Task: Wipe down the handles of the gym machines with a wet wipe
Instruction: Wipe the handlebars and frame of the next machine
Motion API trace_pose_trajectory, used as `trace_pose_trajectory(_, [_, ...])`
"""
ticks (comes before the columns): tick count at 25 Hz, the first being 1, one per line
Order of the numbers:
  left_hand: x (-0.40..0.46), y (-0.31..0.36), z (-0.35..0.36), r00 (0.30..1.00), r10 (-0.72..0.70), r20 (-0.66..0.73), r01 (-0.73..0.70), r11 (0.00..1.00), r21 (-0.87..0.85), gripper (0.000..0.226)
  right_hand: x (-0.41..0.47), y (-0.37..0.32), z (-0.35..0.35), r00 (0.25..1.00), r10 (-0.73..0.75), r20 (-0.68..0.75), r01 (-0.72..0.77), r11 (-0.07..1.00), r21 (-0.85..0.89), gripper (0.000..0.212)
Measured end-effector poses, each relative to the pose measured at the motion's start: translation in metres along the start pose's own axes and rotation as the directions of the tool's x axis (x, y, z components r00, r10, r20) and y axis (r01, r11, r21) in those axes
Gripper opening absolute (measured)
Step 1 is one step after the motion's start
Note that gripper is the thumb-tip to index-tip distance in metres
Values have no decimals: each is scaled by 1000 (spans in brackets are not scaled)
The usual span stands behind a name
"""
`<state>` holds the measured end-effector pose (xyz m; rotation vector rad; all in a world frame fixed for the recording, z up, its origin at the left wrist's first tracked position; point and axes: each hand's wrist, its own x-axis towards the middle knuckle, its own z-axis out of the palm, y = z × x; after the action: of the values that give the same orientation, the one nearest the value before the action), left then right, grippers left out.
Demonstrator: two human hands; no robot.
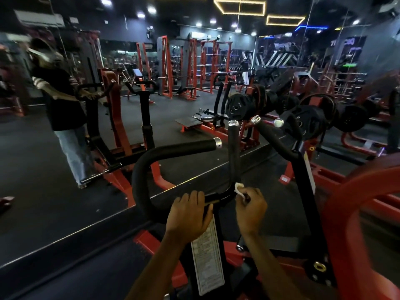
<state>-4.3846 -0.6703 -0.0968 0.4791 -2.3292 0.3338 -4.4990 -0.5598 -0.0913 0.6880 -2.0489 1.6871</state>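
Wall mirror [43,148] ran along left side, floor-level edge strip visible. Reflection showed a person [62,98] in dark top, light trousers, standing at a machine. White instruction label [207,254] was fixed to black upright, text too small to read. Black weight plates [238,105] sat loaded on pegs ahead, more plates [303,120] to their right. Red power racks [194,66] stood at rear, well apart from foreground equip. Red curved frame member [355,204] filled lower right. Floor [164,109] was dark rubber. Ceiling carried yellow rectangular LED strips [240,6] plus round spotlights.
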Motion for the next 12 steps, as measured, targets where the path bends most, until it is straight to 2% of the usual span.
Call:
trace_pose_trajectory(3, [0,0,2,1000,8,-14,-9,1000,-6,45,-26,-7,3,997,80,21,-82,993,86,15])
trace_pose_trajectory(7, [-1,-1,5,1000,-5,-4,5,1000,-17,46,-47,-8,6,993,67,95,-82,984,157,16])
trace_pose_trajectory(9, [-1,-1,5,1000,-6,1,6,1000,-28,47,-43,-4,8,993,105,59,-113,982,153,15])
trace_pose_trajectory(12, [-2,0,3,1000,-8,-1,8,1000,-29,47,-33,-2,11,974,217,-68,-203,964,170,17])
